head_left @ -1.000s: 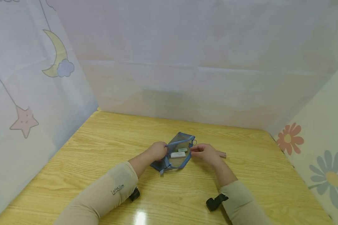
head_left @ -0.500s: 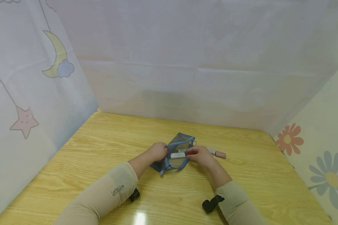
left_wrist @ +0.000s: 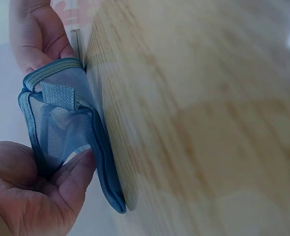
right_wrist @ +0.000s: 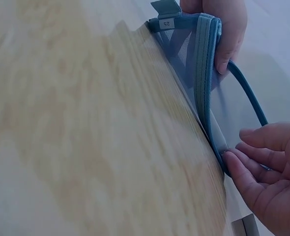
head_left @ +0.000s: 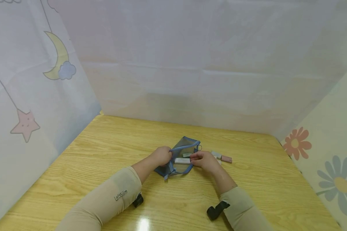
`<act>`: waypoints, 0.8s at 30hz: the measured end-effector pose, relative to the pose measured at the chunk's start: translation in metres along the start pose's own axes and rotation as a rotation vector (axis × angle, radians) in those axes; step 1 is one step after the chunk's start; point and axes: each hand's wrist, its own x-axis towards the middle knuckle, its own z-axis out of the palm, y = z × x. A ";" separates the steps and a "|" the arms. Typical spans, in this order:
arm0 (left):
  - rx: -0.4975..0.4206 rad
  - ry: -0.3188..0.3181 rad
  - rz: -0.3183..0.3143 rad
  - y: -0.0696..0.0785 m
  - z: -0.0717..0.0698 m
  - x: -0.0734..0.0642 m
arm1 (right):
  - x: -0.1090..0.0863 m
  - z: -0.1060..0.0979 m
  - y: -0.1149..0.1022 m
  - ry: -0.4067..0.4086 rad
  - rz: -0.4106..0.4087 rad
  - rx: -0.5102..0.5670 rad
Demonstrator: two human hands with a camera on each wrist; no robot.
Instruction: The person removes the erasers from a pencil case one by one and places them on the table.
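A mesh zip pouch (head_left: 184, 140) with blue trim lies on the table, its mouth gaping to the right. My left hand (head_left: 162, 155) grips its left side; in the left wrist view the left hand (left_wrist: 42, 191) has thumb and fingers curled on the mesh. Inside the pouch are a small white block (head_left: 182, 161) and a smaller greenish one (head_left: 186, 155). My right hand (head_left: 206, 161) is at the mouth, fingertips on the right end of the white block. In the right wrist view the right hand (right_wrist: 270, 172) seems to pinch it, partly hidden by the pouch edge.
Right of the right hand lie a pink block (head_left: 226, 159) and a pale grey-white block (head_left: 216, 155), with another pale edge half hidden by the hand. They rest on a wooden table (head_left: 127, 134). Printed cloth walls (head_left: 173, 80) enclose the back and sides.
My right hand has moved left into the pouch mouth, uncovering the pale and pink blocks on the table. The white block has shifted slightly towards me. The left hand stays put.
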 end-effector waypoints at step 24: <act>0.040 -0.003 0.025 -0.002 0.000 0.002 | 0.010 0.008 0.001 0.046 0.056 -0.071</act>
